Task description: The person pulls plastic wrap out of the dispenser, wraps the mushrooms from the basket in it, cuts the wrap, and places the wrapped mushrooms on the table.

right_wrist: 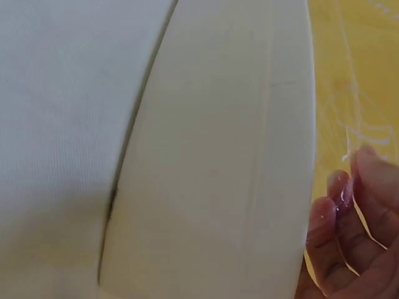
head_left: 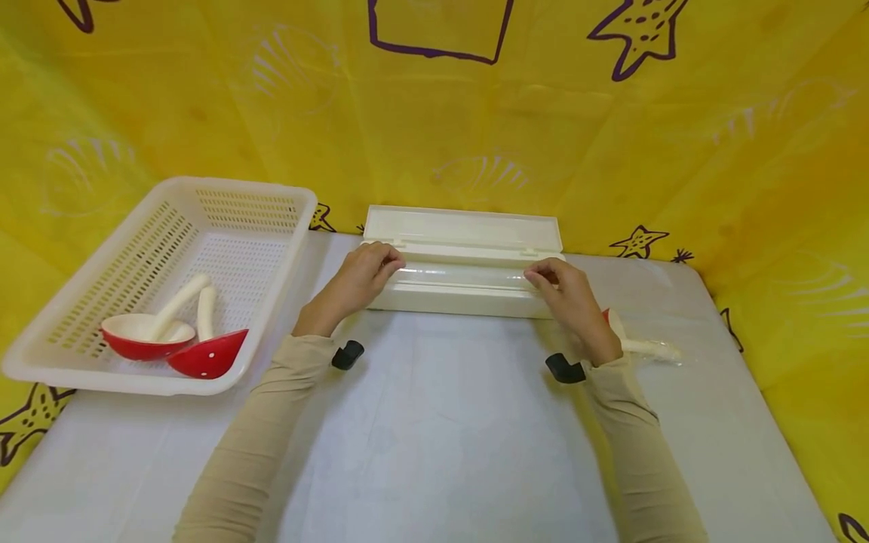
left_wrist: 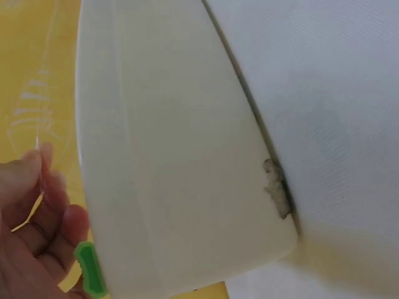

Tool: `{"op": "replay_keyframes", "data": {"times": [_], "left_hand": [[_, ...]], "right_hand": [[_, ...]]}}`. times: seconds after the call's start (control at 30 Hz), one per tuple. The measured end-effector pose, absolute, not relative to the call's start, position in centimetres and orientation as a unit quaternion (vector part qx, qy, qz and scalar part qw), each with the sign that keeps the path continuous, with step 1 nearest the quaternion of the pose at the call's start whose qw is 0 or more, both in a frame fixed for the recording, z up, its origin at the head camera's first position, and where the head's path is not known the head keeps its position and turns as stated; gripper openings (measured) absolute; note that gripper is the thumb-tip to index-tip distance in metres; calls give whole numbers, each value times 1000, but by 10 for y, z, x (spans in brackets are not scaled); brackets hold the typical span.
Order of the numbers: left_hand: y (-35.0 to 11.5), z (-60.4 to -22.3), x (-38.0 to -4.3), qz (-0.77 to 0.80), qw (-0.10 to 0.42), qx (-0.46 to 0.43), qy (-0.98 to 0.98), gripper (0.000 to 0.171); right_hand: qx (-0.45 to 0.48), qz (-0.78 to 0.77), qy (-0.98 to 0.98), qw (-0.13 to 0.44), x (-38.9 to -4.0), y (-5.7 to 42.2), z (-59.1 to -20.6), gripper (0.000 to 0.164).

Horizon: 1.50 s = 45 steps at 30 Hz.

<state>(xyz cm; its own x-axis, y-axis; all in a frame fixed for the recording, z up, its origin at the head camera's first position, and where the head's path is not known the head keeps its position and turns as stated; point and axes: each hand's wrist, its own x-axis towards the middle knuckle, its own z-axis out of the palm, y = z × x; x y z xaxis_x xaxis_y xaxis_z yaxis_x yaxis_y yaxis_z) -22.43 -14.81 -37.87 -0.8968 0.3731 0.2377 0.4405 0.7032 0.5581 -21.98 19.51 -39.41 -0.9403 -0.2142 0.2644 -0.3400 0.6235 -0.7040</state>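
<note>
A long white cling film dispenser [head_left: 462, 302] stands at the back of the table with its lid [head_left: 462, 225] raised. Clear cling film [head_left: 462, 276] stretches between both hands over its opening. My left hand [head_left: 353, 283] pinches the film near the left end, thumb against fingertips; the left wrist view shows the thin sheet [left_wrist: 38, 134] rising from that pinch. At the right end, my right hand [head_left: 572, 298] pinches the film too. A green piece [left_wrist: 91, 269] shows at the dispenser's edge beside the left fingers. The roll itself cannot be clearly made out.
A white plastic basket [head_left: 299, 249] on the left holds two red-and-white ladles [head_left: 210, 354]. Partly behind the right wrist lies another ladle [head_left: 652, 349], apparently wrapped in film. A yellow patterned cloth [head_left: 434, 121] hangs behind the white-covered table [head_left: 434, 437].
</note>
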Motion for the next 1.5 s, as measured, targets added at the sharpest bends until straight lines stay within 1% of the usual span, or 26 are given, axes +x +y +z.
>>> {"op": "replay_keyframes", "data": {"times": [0.13,0.23,0.33,0.4,0.6,0.77,0.9,1.0,1.1,1.33,1.5], "left_hand": [[-150,-377,-222,-318,16,-219,-922,14],[-151,-377,-222,-322,14,-217,-921,15],[-152,-378,-223,-323,34,-209,-922,16],[-152,-378,-223,-323,44,-197,-924,14],[-153,-380,-225,-293,78,-171,-937,7],[-153,-381,-226,-288,112,-172,-935,10],[-152,-380,-224,-303,122,-175,-929,9],[-150,-380,-222,-325,119,-173,-922,9],[-149,-380,-221,-338,128,-172,-917,9],[-149,-376,-219,-347,185,-185,-901,7],[-149,-367,-215,-353,220,-192,-889,7]], "right_hand": [[169,403,-894,99,-221,196,-395,26],[192,377,-896,135,-223,197,-397,26],[202,344,-904,155,-223,196,-398,19],[196,327,-912,153,-223,197,-397,15],[173,326,-921,126,-223,198,-394,15],[176,320,-922,126,-222,199,-393,13],[180,322,-921,128,-220,199,-391,13],[184,323,-919,135,-218,201,-389,13],[191,320,-916,150,-217,201,-387,13],[196,318,-912,172,-214,200,-378,12],[198,311,-909,196,-210,200,-366,13]]}}
